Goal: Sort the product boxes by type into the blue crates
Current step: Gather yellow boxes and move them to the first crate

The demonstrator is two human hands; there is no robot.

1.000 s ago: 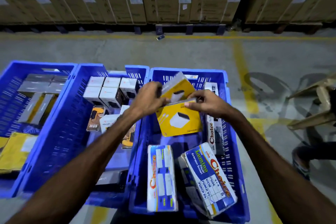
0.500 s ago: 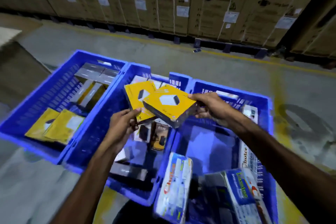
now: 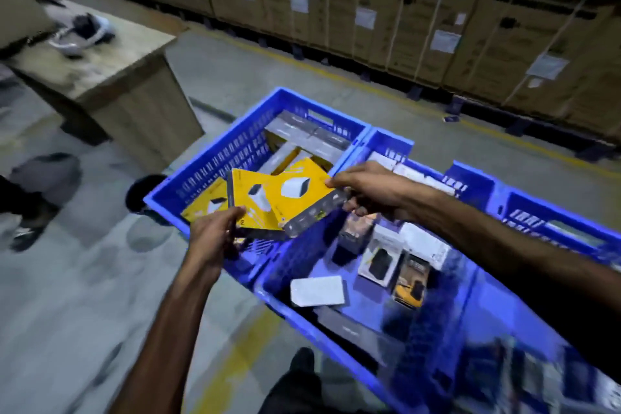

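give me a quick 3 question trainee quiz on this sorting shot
1. True or false: each hand holds a yellow box.
2. Which crate are the held boxes over? A) leftmost B) middle C) rightmost
3. Fill in: the flat white box lies in the ____ crate.

Key:
1. True: left hand holds one yellow box, right hand another.
2. A, the leftmost crate.
3. Middle: white box, middle crate.

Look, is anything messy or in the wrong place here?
Somewhat. In the middle blue plastic crate, a flat white box and small black-and-yellow boxes lie tilted and scattered, not stacked. Nothing looks damaged or spilled, though the picture is blurry.
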